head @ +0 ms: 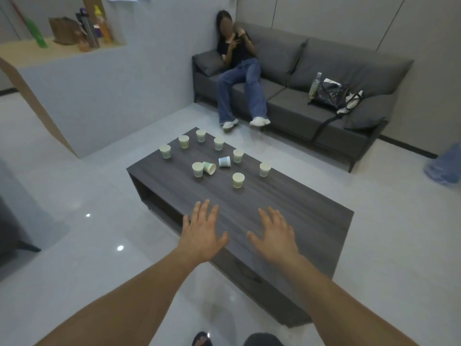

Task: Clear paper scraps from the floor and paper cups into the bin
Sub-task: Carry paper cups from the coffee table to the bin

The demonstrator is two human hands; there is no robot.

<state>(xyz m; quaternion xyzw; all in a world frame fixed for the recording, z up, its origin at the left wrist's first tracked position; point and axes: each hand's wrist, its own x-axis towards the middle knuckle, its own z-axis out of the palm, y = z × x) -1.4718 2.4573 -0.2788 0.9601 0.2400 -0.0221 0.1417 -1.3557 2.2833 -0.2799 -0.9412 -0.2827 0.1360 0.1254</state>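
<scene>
Several pale green paper cups stand on the far half of a dark wooden coffee table [311,221]; the nearest upright cup [238,180] is in the middle. Two cups lie tipped over: a green one [209,167] leaning by an upright cup [197,169], and a bluish one [224,161]. My left hand [202,232] and my right hand [275,234] hover over the table's near end, palms down, fingers spread and straight, holding nothing. Both are well short of the cups. No paper scraps show on the floor.
A person [239,76] sits on a grey sofa [324,106] behind the table, feet on the floor near its far end. A black bag [334,94] and a bottle [315,84] lie on the sofa. A blue bag [446,166] sits at the right edge. A white partition [112,96] stands at left.
</scene>
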